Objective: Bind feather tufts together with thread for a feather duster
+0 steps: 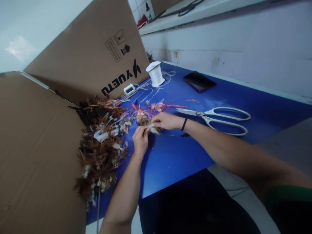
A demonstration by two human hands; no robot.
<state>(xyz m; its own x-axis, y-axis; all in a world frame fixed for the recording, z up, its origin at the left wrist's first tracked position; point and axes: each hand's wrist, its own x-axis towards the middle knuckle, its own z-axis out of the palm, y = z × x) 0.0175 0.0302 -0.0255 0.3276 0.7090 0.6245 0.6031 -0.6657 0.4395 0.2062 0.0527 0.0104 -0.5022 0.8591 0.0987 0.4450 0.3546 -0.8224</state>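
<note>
Between my hands is a small whitish-brown feather tuft point(154, 129), held over the blue table point(168, 169). My left hand point(140, 139) pinches its left side, fingers closed. My right hand point(167, 121), with a black band at the wrist, grips it from the upper right, fingertips together. Just beyond the hands lie pink strings point(143, 112) tangled with more feather bits. A large heap of brown feathers point(97, 152) spreads to the left. Large scissors point(207, 115) with white handles lie partly open to the right of my right hand.
A white spool point(156, 75) with loose cord stands at the back, near a small white device point(129, 89). A dark phone point(200, 81) lies back right. Tall cardboard point(85, 48) borders the table's left and back. A ledge point(195, 13) runs along the wall.
</note>
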